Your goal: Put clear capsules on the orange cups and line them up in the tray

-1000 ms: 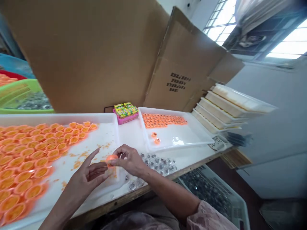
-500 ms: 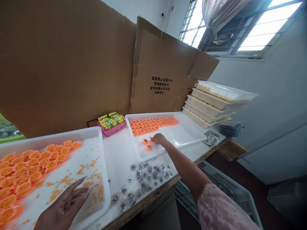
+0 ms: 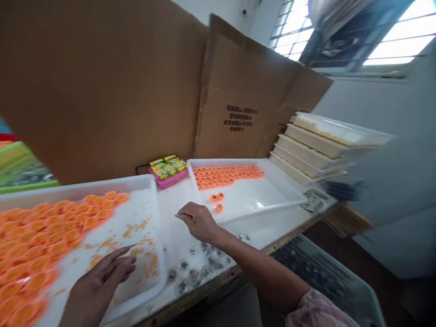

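Observation:
My left hand (image 3: 98, 284) hovers over the front right part of the left white tray (image 3: 158, 236), its fingers stretched out and holding nothing. Orange round cups (image 3: 57, 227) with orange filling crowd that tray's left side. Above the white tabletop between the two trays is my right hand (image 3: 200, 222), with thumb and fingertips pressed together and nothing visible in them. Beyond it stands the right white tray (image 3: 252, 195), where rows of orange rounds with dark centres (image 3: 231, 175) line the back. Three single orange rounds (image 3: 218, 207) lie nearer its front left.
Clear round lids or domes (image 3: 194, 275) lie scattered along the table's front edge. A pink basket (image 3: 173, 180) of small yellow-green boxes sits between the trays. Stacked white trays (image 3: 303, 154) rise at the right. Cardboard (image 3: 235, 91) walls the back; a pale crate (image 3: 327, 268) stands below.
My right hand has left an orange round in the right tray and come back left, over the gap between trays. My left hand stays over the left tray. The camera view has shifted left.

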Demonstrator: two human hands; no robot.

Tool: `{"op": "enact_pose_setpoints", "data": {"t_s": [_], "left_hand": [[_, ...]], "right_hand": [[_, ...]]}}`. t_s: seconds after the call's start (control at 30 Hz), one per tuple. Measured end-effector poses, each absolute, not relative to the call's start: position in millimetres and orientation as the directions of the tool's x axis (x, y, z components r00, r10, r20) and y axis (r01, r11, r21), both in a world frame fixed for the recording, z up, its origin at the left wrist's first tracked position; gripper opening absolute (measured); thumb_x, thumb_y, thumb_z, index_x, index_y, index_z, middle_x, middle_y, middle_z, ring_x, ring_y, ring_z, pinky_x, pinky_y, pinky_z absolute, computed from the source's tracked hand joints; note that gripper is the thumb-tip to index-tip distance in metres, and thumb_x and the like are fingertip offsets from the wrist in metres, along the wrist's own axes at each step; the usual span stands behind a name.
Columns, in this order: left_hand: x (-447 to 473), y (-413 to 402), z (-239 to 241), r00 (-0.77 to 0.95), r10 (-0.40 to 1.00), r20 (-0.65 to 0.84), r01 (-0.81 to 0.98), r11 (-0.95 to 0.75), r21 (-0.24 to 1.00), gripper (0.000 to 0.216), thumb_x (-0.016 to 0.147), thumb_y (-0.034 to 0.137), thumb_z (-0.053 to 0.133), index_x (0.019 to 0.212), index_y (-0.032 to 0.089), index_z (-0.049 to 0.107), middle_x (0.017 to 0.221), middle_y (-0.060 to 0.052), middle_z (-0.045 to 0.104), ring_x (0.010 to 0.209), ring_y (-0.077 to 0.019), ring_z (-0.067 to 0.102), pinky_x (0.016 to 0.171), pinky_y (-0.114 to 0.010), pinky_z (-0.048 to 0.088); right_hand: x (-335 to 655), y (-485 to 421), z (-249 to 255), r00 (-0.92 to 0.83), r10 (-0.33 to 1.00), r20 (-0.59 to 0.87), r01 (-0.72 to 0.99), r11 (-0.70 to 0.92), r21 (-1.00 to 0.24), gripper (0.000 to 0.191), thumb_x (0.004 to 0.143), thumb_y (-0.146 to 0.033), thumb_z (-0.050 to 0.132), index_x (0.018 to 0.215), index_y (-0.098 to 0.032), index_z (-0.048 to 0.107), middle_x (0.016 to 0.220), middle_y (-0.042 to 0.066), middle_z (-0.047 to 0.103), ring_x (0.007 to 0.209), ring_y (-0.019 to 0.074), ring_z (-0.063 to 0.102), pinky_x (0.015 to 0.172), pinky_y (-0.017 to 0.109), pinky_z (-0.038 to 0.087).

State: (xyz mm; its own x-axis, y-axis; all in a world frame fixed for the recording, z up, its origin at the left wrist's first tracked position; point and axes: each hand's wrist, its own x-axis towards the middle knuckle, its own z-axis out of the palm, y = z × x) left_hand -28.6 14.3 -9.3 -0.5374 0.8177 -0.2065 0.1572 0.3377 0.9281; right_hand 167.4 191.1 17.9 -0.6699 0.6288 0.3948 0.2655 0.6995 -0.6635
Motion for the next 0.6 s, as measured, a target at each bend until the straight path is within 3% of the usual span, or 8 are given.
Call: {"op": "enact_pose_setpoints", "data": {"t_s": [0.1,0.23,0.4,0.6], "left_hand": [[-22,16,1,-0.526,0.813,-0.250,-0.041,0.269,0.962,0.051,0.069,0.055,0.063,0.100,0.015,0.059,0.079,-0.009,0.071,0.076,-0.0261,0.068,0.073,-0.036,0.054],[-27,19,2,-0.517,0.814,-0.267,-0.168,0.209,0.963,0.051,0.069,0.052,0.063,0.100,0.012,0.058,0.077,-0.010,0.070,0.072,-0.0237,0.067,0.067,-0.034,0.053],[-29,18,1,-0.500,0.829,-0.252,-0.220,0.160,0.962,0.044,0.072,0.048,0.061,0.097,0.012,0.060,0.076,-0.009,0.069,0.070,-0.0223,0.066,0.066,-0.032,0.052],[-27,17,2,-0.475,0.847,-0.239,-0.226,0.145,0.963,0.040,0.075,0.046,0.058,0.097,0.014,0.061,0.078,-0.008,0.068,0.072,-0.0227,0.066,0.066,-0.033,0.052]], "right_hand": [[122,187,23,-0.674,0.614,0.410,0.238,0.706,-0.667,0.018,0.088,-0.024,0.049,0.086,-0.019,0.066,0.084,0.005,0.065,0.081,0.0147,0.060,0.075,0.025,0.045],[52,204,20,-0.755,0.561,0.340,0.284,0.747,-0.602,0.020,0.084,-0.017,0.050,0.100,-0.018,0.063,0.097,0.006,0.064,0.083,0.0152,0.060,0.075,0.026,0.046],[-26,227,0,-0.850,0.497,0.174,0.387,0.814,-0.433,0.033,0.084,-0.014,0.049,0.116,-0.018,0.057,0.119,0.009,0.057,0.101,0.0181,0.057,0.088,0.028,0.043],[-74,246,-20,-0.851,0.521,0.069,0.470,0.814,-0.340,0.029,0.080,-0.018,0.054,0.107,-0.013,0.061,0.108,0.014,0.060,0.100,0.0241,0.055,0.086,0.033,0.042]]}}
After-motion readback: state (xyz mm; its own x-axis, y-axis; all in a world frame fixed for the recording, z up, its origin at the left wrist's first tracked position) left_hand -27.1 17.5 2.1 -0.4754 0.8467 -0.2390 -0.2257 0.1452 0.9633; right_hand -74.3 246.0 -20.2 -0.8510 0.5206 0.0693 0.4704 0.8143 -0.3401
